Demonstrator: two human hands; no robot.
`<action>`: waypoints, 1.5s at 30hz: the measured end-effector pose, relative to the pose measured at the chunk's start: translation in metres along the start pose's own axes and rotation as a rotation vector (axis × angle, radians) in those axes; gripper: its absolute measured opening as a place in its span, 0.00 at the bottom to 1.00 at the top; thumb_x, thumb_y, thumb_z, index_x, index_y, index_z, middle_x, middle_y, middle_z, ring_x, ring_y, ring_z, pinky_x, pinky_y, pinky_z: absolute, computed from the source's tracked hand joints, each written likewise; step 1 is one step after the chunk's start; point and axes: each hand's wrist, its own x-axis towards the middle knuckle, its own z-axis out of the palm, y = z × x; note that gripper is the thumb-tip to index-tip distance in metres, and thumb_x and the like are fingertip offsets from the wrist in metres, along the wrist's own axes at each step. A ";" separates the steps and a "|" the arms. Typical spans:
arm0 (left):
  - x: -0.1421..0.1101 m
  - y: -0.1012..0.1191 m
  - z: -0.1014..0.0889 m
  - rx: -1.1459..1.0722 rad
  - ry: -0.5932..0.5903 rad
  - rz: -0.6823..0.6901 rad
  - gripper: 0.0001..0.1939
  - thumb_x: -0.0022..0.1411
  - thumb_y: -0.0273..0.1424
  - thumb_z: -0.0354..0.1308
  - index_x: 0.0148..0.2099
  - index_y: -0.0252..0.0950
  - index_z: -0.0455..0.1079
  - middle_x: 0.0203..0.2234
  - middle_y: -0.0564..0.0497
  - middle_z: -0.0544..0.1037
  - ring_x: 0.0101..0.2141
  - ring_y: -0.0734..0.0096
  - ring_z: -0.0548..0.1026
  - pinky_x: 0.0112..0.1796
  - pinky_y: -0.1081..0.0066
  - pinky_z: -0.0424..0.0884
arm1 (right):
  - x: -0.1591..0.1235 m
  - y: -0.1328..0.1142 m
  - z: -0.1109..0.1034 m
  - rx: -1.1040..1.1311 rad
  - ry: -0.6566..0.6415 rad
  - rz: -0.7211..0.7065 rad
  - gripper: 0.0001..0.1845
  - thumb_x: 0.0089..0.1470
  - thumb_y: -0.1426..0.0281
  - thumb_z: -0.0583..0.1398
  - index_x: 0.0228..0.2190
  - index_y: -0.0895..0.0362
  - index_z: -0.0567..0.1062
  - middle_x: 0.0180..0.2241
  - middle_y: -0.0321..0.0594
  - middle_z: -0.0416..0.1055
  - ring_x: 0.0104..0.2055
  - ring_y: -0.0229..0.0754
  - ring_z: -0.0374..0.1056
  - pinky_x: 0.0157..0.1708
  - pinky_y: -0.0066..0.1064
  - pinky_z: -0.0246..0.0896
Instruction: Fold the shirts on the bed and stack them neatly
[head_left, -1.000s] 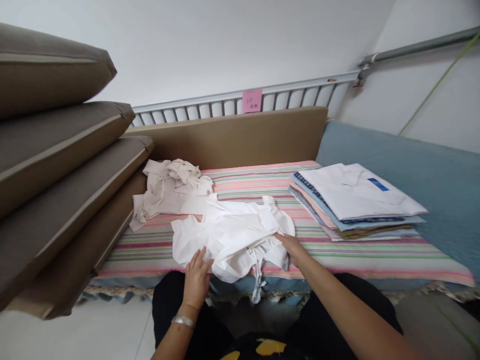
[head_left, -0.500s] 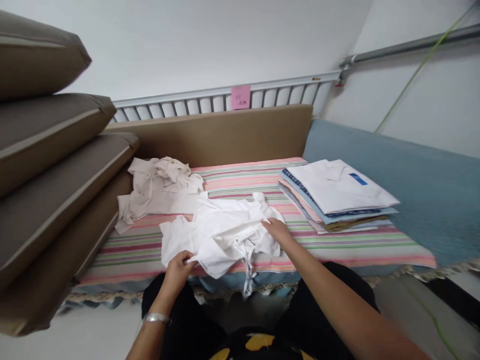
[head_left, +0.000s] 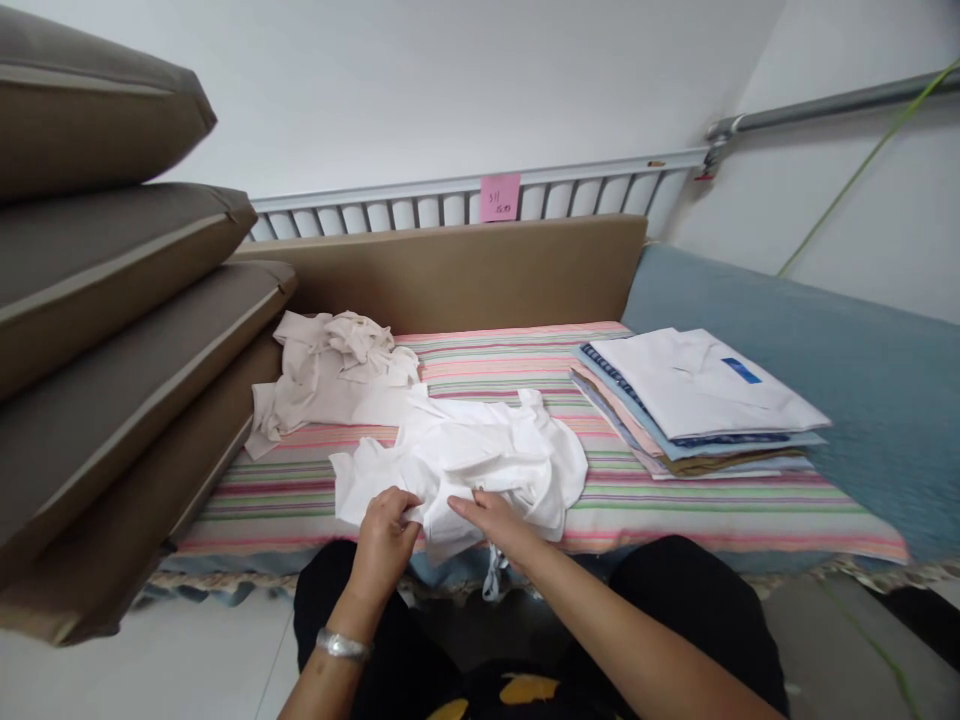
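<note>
White garment (head_left: 480, 445) lies between and beyond both hands (head_left: 384, 535).

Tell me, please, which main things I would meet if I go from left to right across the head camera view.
Stacked brown cushions, crumpled cream garment, spread-out white garment, pile of folded clothes.

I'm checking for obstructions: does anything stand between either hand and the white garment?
Nothing visible does: the left hand and right hand both touch the white garment. The beige garment and folded stack lie off to the sides.
</note>
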 end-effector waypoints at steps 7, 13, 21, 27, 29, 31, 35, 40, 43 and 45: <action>-0.017 -0.017 -0.012 0.025 0.029 -0.055 0.08 0.55 0.25 0.52 0.38 0.37 0.68 0.31 0.50 0.72 0.35 0.65 0.70 0.38 0.65 0.66 | 0.003 -0.012 0.013 0.527 -0.113 -0.075 0.25 0.36 0.60 0.68 0.38 0.58 0.74 0.30 0.41 0.76 0.33 0.46 0.71 0.35 0.36 0.64; -0.021 -0.016 -0.015 0.103 0.058 -0.013 0.14 0.55 0.28 0.55 0.45 0.40 0.69 0.38 0.47 0.73 0.41 0.61 0.70 0.43 0.60 0.66 | -0.002 -0.006 0.006 0.532 -0.059 -0.090 0.27 0.37 0.65 0.67 0.43 0.53 0.72 0.36 0.38 0.76 0.38 0.48 0.71 0.36 0.38 0.66; -0.008 0.022 -0.020 0.011 0.035 0.005 0.10 0.58 0.31 0.54 0.42 0.39 0.70 0.40 0.47 0.75 0.44 0.63 0.69 0.46 0.62 0.64 | -0.002 -0.004 0.007 0.489 -0.108 -0.154 0.29 0.37 0.66 0.67 0.45 0.56 0.71 0.40 0.43 0.75 0.43 0.50 0.69 0.43 0.41 0.63; -0.004 0.031 -0.012 -0.140 -0.016 -0.141 0.05 0.56 0.26 0.50 0.33 0.37 0.67 0.33 0.50 0.75 0.36 0.69 0.72 0.38 0.69 0.66 | -0.002 0.003 0.005 0.431 -0.162 -0.126 0.30 0.41 0.65 0.63 0.49 0.55 0.68 0.40 0.43 0.75 0.40 0.49 0.70 0.38 0.41 0.66; -0.005 0.031 -0.010 -0.149 -0.048 -0.183 0.06 0.56 0.26 0.49 0.32 0.37 0.67 0.26 0.52 0.74 0.30 0.70 0.71 0.33 0.71 0.65 | -0.002 0.002 0.005 0.370 -0.146 -0.119 0.28 0.43 0.65 0.62 0.48 0.55 0.69 0.38 0.42 0.75 0.37 0.49 0.71 0.37 0.41 0.66; -0.005 0.027 -0.011 -0.145 -0.072 -0.160 0.07 0.55 0.28 0.49 0.34 0.38 0.68 0.26 0.52 0.74 0.29 0.70 0.71 0.32 0.71 0.65 | -0.003 -0.001 0.007 0.268 -0.095 -0.149 0.25 0.44 0.66 0.60 0.47 0.55 0.70 0.38 0.41 0.76 0.38 0.48 0.70 0.39 0.42 0.66; 0.002 -0.004 -0.011 -0.130 -0.078 -0.110 0.10 0.54 0.33 0.51 0.33 0.37 0.72 0.29 0.49 0.76 0.34 0.65 0.72 0.37 0.69 0.65 | -0.001 -0.006 0.007 -0.035 -0.080 -0.299 0.19 0.45 0.72 0.58 0.42 0.55 0.74 0.40 0.38 0.75 0.43 0.47 0.69 0.44 0.39 0.63; 0.017 -0.062 -0.005 -0.155 0.000 -0.293 0.14 0.50 0.41 0.53 0.31 0.37 0.72 0.27 0.50 0.77 0.32 0.62 0.73 0.35 0.68 0.66 | -0.004 0.009 -0.038 -0.300 0.175 -0.462 0.15 0.50 0.70 0.56 0.40 0.55 0.76 0.41 0.42 0.75 0.45 0.44 0.69 0.48 0.37 0.60; 0.020 -0.083 -0.001 -0.153 -0.008 -0.349 0.16 0.48 0.43 0.53 0.29 0.37 0.72 0.23 0.52 0.77 0.29 0.64 0.72 0.33 0.70 0.66 | -0.012 0.026 -0.088 -0.375 0.451 -0.450 0.13 0.52 0.67 0.54 0.36 0.56 0.76 0.38 0.43 0.75 0.42 0.44 0.70 0.46 0.38 0.62; 0.021 -0.091 0.002 -0.141 -0.004 -0.379 0.16 0.47 0.43 0.53 0.29 0.37 0.72 0.21 0.52 0.76 0.27 0.64 0.72 0.31 0.71 0.66 | -0.016 0.037 -0.117 -0.494 0.543 -0.412 0.14 0.52 0.70 0.53 0.37 0.56 0.76 0.38 0.44 0.75 0.43 0.45 0.69 0.46 0.39 0.62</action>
